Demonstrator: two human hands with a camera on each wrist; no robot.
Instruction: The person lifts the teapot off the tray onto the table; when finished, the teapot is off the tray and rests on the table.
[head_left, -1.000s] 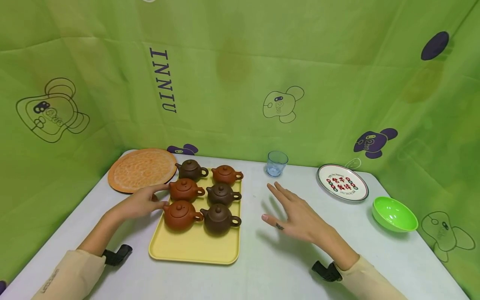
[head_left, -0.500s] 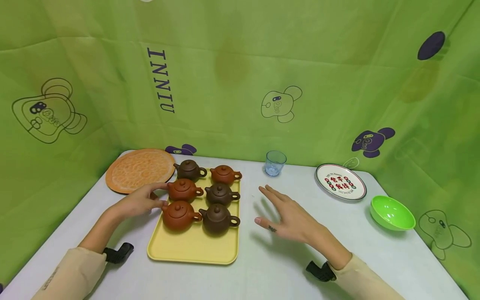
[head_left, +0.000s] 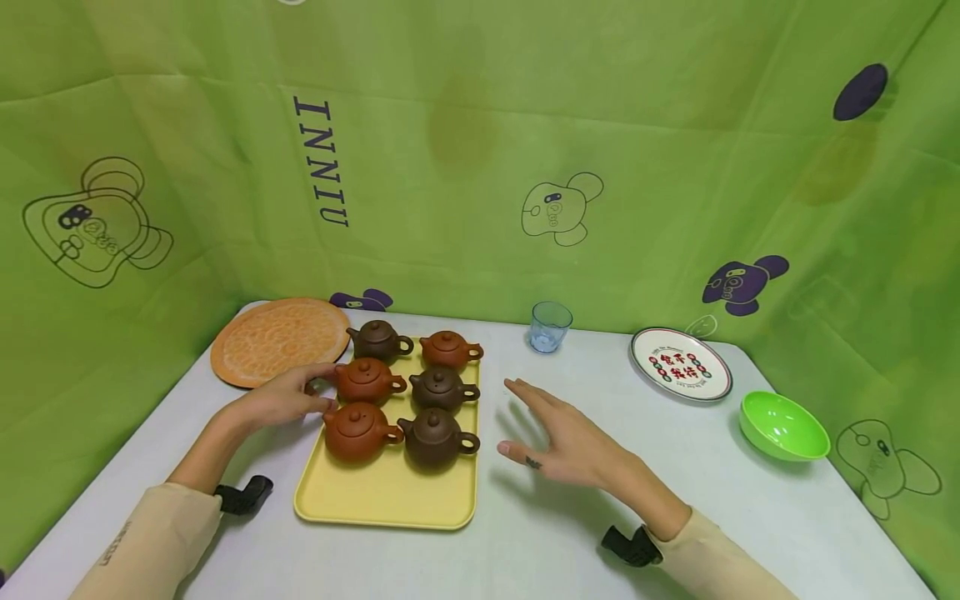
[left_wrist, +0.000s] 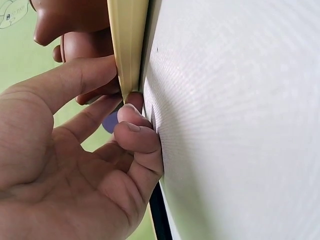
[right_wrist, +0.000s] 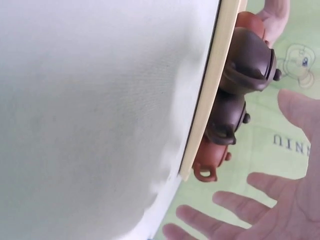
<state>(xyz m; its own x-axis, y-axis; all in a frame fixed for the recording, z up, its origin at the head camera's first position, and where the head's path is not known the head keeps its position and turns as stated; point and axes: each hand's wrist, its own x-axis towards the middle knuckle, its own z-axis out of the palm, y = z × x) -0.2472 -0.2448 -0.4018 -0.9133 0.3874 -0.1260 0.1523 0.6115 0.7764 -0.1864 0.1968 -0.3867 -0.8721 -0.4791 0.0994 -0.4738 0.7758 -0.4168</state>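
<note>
Three reddish teapots [head_left: 356, 435] and three dark brown teapots [head_left: 435, 442] stand in two columns on a yellow tray [head_left: 386, 500]. At the tray's left edge, my left hand [head_left: 277, 402] has its thumb on the rim [left_wrist: 131, 45]. The left wrist view shows that hand [left_wrist: 75, 150] with its lower fingers curled at the tray's underside, against the white tabletop. My right hand [head_left: 577, 442] hovers to the right of the tray, fingers spread and touching nothing. In the right wrist view, this hand [right_wrist: 300, 200] is apart from the tray [right_wrist: 210, 90] and teapots.
An orange round mat [head_left: 277, 342] lies at the back left, close to the tray. A clear blue glass [head_left: 550, 327] stands at the back. Towards the right are a white patterned plate [head_left: 681, 365] and a green bowl [head_left: 783, 427]. Green curtain [head_left: 450, 167] surrounds the table.
My right hand has come left, closer to the tray's right edge. The left hand stays at the left edge, its forearm slightly shifted. Tray and teapots keep their arrangement.
</note>
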